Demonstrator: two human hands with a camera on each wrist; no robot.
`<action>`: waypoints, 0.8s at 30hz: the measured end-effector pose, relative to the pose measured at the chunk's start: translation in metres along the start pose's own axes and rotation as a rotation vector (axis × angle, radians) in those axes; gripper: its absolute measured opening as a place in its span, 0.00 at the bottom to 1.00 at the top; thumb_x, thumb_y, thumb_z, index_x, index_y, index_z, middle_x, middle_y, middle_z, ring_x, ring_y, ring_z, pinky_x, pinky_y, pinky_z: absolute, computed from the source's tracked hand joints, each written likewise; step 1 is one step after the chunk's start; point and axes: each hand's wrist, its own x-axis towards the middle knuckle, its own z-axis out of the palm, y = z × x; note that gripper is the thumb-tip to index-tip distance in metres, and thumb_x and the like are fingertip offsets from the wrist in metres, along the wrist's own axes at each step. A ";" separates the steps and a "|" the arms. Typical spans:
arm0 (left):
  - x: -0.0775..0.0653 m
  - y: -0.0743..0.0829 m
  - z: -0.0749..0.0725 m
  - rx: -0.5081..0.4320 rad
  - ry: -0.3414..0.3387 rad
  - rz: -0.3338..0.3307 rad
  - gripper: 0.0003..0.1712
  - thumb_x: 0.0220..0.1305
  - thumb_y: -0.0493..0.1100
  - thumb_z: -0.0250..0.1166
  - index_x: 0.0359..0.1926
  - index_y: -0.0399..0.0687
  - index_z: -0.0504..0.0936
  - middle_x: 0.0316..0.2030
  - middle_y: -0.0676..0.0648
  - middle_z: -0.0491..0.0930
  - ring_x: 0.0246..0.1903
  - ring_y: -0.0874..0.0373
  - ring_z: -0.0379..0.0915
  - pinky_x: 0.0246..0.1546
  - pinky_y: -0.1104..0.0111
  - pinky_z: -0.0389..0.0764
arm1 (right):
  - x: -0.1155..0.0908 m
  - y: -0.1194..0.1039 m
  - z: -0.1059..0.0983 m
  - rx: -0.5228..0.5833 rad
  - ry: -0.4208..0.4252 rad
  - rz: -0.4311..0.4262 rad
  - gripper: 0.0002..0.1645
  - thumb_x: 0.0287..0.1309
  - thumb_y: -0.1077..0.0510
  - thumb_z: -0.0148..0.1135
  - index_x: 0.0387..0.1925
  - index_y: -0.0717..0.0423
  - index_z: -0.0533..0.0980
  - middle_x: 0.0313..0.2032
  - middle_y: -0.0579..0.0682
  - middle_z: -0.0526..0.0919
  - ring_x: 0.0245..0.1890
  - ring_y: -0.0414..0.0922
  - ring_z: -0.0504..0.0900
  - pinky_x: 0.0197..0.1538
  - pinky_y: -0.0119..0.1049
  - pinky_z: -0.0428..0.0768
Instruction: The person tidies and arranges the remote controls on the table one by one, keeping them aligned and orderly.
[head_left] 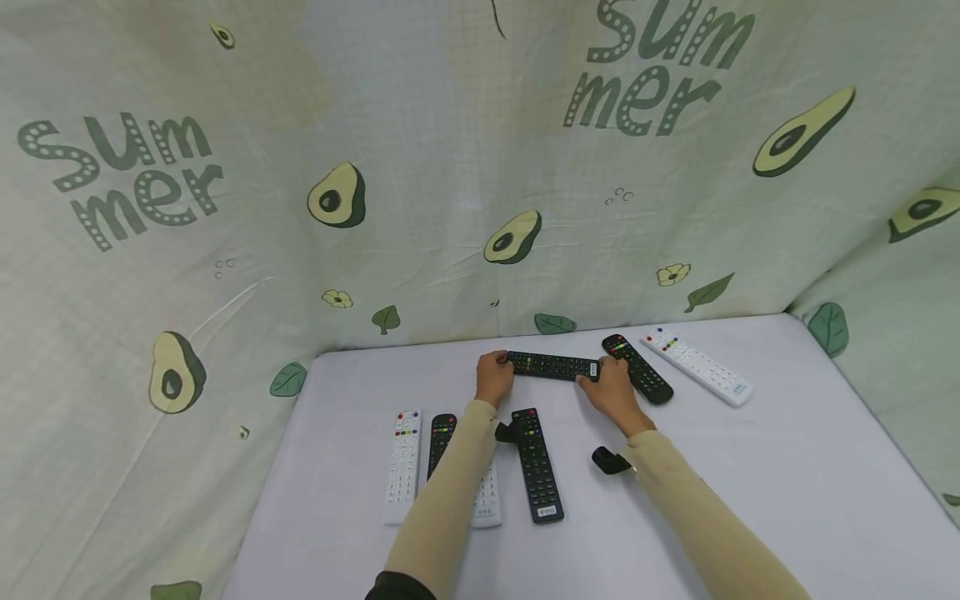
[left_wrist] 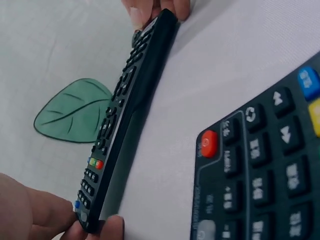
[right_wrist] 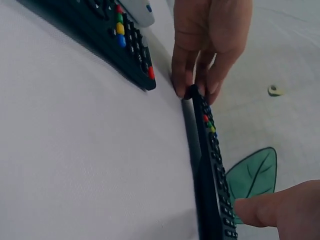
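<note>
A black remote control (head_left: 553, 365) lies crosswise near the back of the table, held at both ends. My left hand (head_left: 495, 379) pinches its left end, the one with the coloured buttons. At the other end, with a white label, my right hand (head_left: 613, 393) grips it between thumb and fingers. In the left wrist view the remote (left_wrist: 125, 120) appears tilted, its side edge showing, with left fingertips (left_wrist: 112, 227) at its lower end. From the right wrist, the thumb of my right hand (right_wrist: 280, 207) rests over its button face.
Just right of my right hand lie a black remote (head_left: 637, 369) and a white remote (head_left: 697, 367). Nearer me are another black remote (head_left: 537, 467), a white one (head_left: 403, 467), and two partly hidden under my left sleeve (head_left: 442, 492). A printed cloth (head_left: 435, 300) hangs behind the table.
</note>
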 end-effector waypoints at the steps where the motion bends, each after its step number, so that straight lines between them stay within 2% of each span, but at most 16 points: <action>1: -0.001 0.000 -0.001 -0.030 0.005 -0.007 0.16 0.62 0.32 0.55 0.51 0.32 0.77 0.44 0.38 0.77 0.40 0.50 0.77 0.41 0.64 0.77 | 0.000 -0.001 0.000 0.010 0.001 0.011 0.39 0.57 0.53 0.59 0.59 0.79 0.58 0.52 0.75 0.60 0.51 0.66 0.68 0.54 0.56 0.67; 5: -0.007 -0.003 -0.005 -0.169 0.023 -0.032 0.15 0.61 0.27 0.55 0.49 0.32 0.78 0.41 0.37 0.78 0.33 0.49 0.79 0.31 0.70 0.80 | -0.003 -0.003 -0.002 0.060 0.002 0.024 0.36 0.57 0.54 0.60 0.55 0.79 0.60 0.50 0.74 0.63 0.50 0.64 0.69 0.52 0.55 0.68; 11: -0.010 -0.010 -0.010 -0.338 0.060 -0.095 0.14 0.60 0.26 0.56 0.46 0.36 0.81 0.38 0.40 0.77 0.35 0.52 0.78 0.35 0.67 0.80 | -0.014 -0.001 -0.005 0.188 0.018 0.011 0.30 0.58 0.57 0.59 0.54 0.73 0.60 0.47 0.68 0.70 0.48 0.60 0.72 0.51 0.50 0.71; 15: -0.015 -0.012 -0.014 -0.448 0.041 -0.150 0.12 0.60 0.28 0.58 0.44 0.37 0.82 0.42 0.41 0.77 0.36 0.55 0.76 0.37 0.66 0.80 | -0.028 0.001 -0.008 0.252 0.062 0.005 0.27 0.57 0.60 0.59 0.54 0.69 0.62 0.47 0.66 0.71 0.48 0.59 0.73 0.50 0.49 0.72; 18: -0.021 -0.010 -0.016 -0.495 0.011 -0.165 0.11 0.61 0.30 0.59 0.44 0.37 0.83 0.44 0.41 0.77 0.37 0.56 0.76 0.40 0.65 0.79 | -0.038 0.004 -0.012 0.290 0.091 0.012 0.25 0.57 0.61 0.59 0.53 0.67 0.64 0.47 0.65 0.71 0.47 0.58 0.73 0.48 0.48 0.72; 24: -0.036 -0.005 -0.018 -0.523 -0.026 -0.124 0.09 0.62 0.33 0.60 0.43 0.37 0.83 0.42 0.42 0.76 0.37 0.56 0.77 0.41 0.64 0.79 | -0.061 0.011 -0.019 0.316 0.112 -0.002 0.25 0.55 0.63 0.60 0.52 0.67 0.65 0.46 0.65 0.72 0.46 0.58 0.74 0.47 0.47 0.73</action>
